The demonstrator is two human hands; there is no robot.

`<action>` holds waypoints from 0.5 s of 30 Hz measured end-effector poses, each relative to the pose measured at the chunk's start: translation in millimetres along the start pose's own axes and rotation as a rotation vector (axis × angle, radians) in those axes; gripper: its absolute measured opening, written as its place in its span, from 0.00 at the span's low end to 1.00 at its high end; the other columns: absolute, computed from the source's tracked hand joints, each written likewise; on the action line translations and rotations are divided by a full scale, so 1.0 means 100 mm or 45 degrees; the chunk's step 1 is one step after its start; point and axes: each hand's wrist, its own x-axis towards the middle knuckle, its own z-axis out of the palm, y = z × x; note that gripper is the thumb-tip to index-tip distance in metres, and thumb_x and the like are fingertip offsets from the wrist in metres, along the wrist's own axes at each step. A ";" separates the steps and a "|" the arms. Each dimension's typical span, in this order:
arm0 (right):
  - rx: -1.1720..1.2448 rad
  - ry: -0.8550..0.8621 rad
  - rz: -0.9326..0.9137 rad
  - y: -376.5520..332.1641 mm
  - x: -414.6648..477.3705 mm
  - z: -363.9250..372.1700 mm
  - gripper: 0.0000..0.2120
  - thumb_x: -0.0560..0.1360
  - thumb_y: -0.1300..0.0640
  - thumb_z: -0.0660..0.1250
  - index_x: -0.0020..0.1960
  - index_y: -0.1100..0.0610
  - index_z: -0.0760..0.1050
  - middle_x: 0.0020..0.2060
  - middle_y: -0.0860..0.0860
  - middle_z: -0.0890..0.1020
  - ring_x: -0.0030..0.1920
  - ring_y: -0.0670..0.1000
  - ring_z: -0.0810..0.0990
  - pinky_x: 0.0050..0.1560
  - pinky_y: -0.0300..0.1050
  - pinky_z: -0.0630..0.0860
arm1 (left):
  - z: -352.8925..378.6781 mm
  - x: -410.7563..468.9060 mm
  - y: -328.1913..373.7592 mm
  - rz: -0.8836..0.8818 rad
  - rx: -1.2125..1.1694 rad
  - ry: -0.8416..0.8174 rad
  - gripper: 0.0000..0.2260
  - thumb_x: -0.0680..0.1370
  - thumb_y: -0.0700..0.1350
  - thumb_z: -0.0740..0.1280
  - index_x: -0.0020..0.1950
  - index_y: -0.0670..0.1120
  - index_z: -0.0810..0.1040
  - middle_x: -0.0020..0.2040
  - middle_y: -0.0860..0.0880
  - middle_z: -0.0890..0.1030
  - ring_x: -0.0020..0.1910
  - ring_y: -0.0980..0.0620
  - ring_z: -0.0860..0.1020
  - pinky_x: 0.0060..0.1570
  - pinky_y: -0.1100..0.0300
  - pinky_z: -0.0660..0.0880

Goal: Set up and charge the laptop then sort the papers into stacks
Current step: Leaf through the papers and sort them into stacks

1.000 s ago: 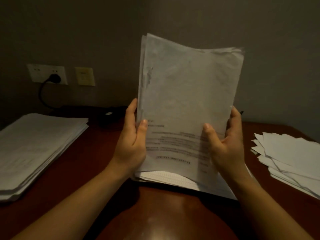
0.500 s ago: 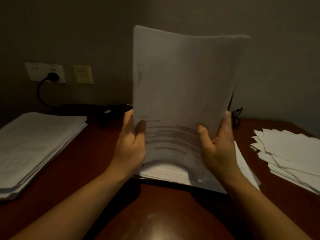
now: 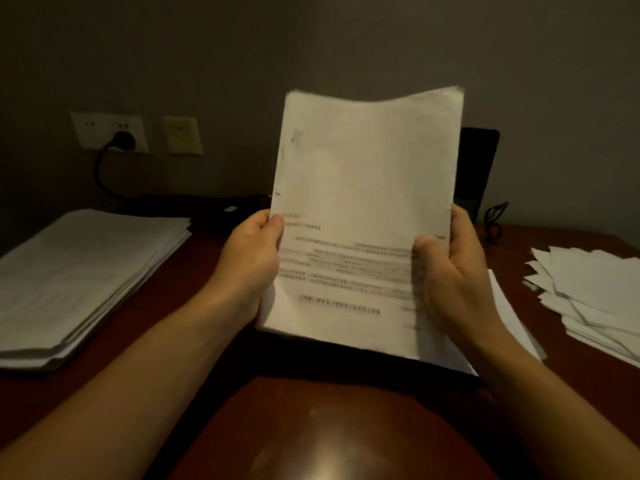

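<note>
Sheaf of papers (image 3: 367, 220) held upright over desk (image 3: 311, 427)

Sheaf: raised above the desk's middle, printed side toward the camera; text blurred and unreadable; top edge slightly bowed. Left hand (image 3: 249, 261): grips the sheaf's left edge, thumb on the front, fingers behind; right hand (image 3: 453, 271): grips the right edge likewise, thumb across the printed lines. Loose sheets (image 3: 516, 323): flat on the desk beneath the sheaf, showing beyond the right wrist. Tall stack (image 3: 79, 275): on the desk at far left, edges roughly squared; fanned pile (image 3: 595, 296): at far right, sheets askew. Laptop (image 3: 479, 168): open, screen dark, standing behind the sheaf near the wall, mostly hidden. Plug (image 3: 123, 140): seated in the white wall socket (image 3: 90, 128); black cable (image 3: 100, 178) dropping toward the desk's back edge; yellowish plate (image 3: 183, 135) just beside the socket. Small black item (image 3: 495, 220): right of the laptop; possibly folded glasses.
</note>
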 end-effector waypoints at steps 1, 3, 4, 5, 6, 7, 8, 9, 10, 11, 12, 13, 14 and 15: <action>0.050 0.003 0.048 -0.01 -0.01 0.03 0.14 0.82 0.64 0.58 0.65 0.53 0.69 0.52 0.49 0.82 0.52 0.51 0.83 0.45 0.46 0.82 | -0.05 0.00 0.01 -0.078 -0.012 -0.002 0.11 0.85 0.47 0.60 0.52 0.50 0.83 0.45 0.50 0.87 0.46 0.49 0.86 0.45 0.52 0.81; 0.131 0.021 0.136 -0.03 -0.07 0.09 0.12 0.82 0.63 0.58 0.63 0.53 0.71 0.48 0.50 0.84 0.48 0.52 0.84 0.43 0.48 0.83 | -0.21 -0.01 0.03 -0.145 0.033 -0.001 0.11 0.85 0.47 0.61 0.53 0.49 0.83 0.46 0.49 0.87 0.47 0.47 0.86 0.50 0.49 0.82; 0.148 0.037 0.164 -0.05 -0.10 0.14 0.12 0.81 0.63 0.60 0.63 0.53 0.72 0.46 0.50 0.85 0.47 0.52 0.85 0.43 0.47 0.83 | -0.30 -0.02 0.03 -0.145 0.065 0.001 0.11 0.85 0.47 0.61 0.53 0.49 0.84 0.47 0.48 0.87 0.48 0.47 0.86 0.52 0.47 0.81; 0.156 0.049 0.179 -0.06 -0.13 0.19 0.12 0.81 0.63 0.61 0.63 0.53 0.73 0.44 0.49 0.85 0.46 0.51 0.85 0.42 0.46 0.83 | -0.40 -0.03 0.05 -0.138 0.095 0.009 0.11 0.85 0.47 0.61 0.52 0.49 0.84 0.47 0.48 0.87 0.48 0.47 0.86 0.52 0.47 0.81; 0.163 0.049 0.196 -0.07 -0.17 0.24 0.13 0.80 0.63 0.62 0.63 0.53 0.73 0.43 0.48 0.86 0.45 0.49 0.86 0.41 0.43 0.83 | -0.51 -0.05 0.07 -0.129 0.123 0.019 0.11 0.85 0.47 0.61 0.52 0.49 0.84 0.47 0.48 0.87 0.47 0.48 0.86 0.51 0.48 0.81; 0.168 0.031 0.217 -0.08 -0.19 0.31 0.13 0.80 0.64 0.63 0.63 0.53 0.74 0.44 0.47 0.86 0.45 0.48 0.86 0.40 0.41 0.82 | -0.62 -0.06 0.10 -0.121 0.149 0.030 0.11 0.85 0.47 0.61 0.51 0.48 0.83 0.46 0.49 0.87 0.46 0.49 0.86 0.49 0.50 0.81; 0.170 -0.007 0.240 -0.09 -0.20 0.38 0.14 0.80 0.63 0.63 0.63 0.53 0.74 0.44 0.46 0.86 0.45 0.47 0.86 0.40 0.40 0.82 | -0.73 -0.07 0.13 -0.114 0.171 0.042 0.11 0.85 0.46 0.61 0.51 0.48 0.83 0.45 0.49 0.87 0.44 0.51 0.86 0.45 0.53 0.81; 0.157 -0.057 0.266 -0.11 -0.21 0.46 0.14 0.80 0.63 0.63 0.63 0.53 0.74 0.44 0.45 0.86 0.45 0.46 0.85 0.39 0.41 0.82 | -0.84 -0.08 0.16 -0.113 0.183 0.054 0.11 0.85 0.46 0.61 0.50 0.47 0.82 0.43 0.50 0.87 0.42 0.52 0.86 0.41 0.56 0.81; 0.143 -0.107 0.290 -0.13 -0.20 0.56 0.13 0.80 0.62 0.63 0.63 0.52 0.74 0.43 0.45 0.86 0.45 0.45 0.85 0.40 0.43 0.82 | -0.96 -0.09 0.20 -0.119 0.180 0.064 0.11 0.85 0.45 0.61 0.50 0.47 0.82 0.40 0.51 0.87 0.39 0.53 0.86 0.37 0.58 0.81; 0.137 -0.149 0.312 -0.15 -0.19 0.65 0.13 0.80 0.62 0.63 0.63 0.52 0.75 0.42 0.45 0.86 0.45 0.45 0.85 0.40 0.45 0.82 | -1.07 -0.09 0.24 -0.128 0.159 0.076 0.10 0.85 0.44 0.61 0.49 0.46 0.81 0.38 0.51 0.87 0.36 0.54 0.85 0.33 0.60 0.81; 0.143 -0.181 0.335 -0.18 -0.17 0.76 0.13 0.80 0.62 0.62 0.62 0.52 0.75 0.42 0.45 0.86 0.45 0.46 0.85 0.41 0.47 0.82 | -1.17 -0.09 0.28 -0.138 0.136 0.092 0.10 0.85 0.43 0.61 0.49 0.46 0.81 0.37 0.51 0.86 0.34 0.54 0.85 0.32 0.61 0.81; 0.154 -0.206 0.355 -0.20 -0.14 0.86 0.13 0.80 0.63 0.62 0.61 0.52 0.75 0.42 0.44 0.86 0.45 0.46 0.85 0.41 0.48 0.83 | -1.28 -0.08 0.32 -0.149 0.129 0.110 0.10 0.85 0.42 0.61 0.49 0.45 0.81 0.38 0.50 0.86 0.34 0.54 0.85 0.32 0.61 0.81; 0.162 -0.221 0.372 -0.23 -0.12 0.98 0.13 0.80 0.63 0.61 0.61 0.51 0.76 0.43 0.44 0.86 0.45 0.46 0.85 0.41 0.49 0.84 | -1.39 -0.06 0.34 -0.160 0.144 0.128 0.10 0.85 0.42 0.61 0.50 0.45 0.81 0.41 0.48 0.87 0.36 0.52 0.85 0.34 0.60 0.82; 0.168 -0.231 0.385 -0.25 -0.09 1.10 0.13 0.80 0.64 0.61 0.61 0.51 0.76 0.42 0.45 0.86 0.45 0.47 0.85 0.41 0.49 0.84 | -1.51 -0.03 0.36 -0.169 0.184 0.142 0.10 0.85 0.42 0.61 0.51 0.45 0.82 0.45 0.46 0.87 0.40 0.50 0.86 0.39 0.58 0.82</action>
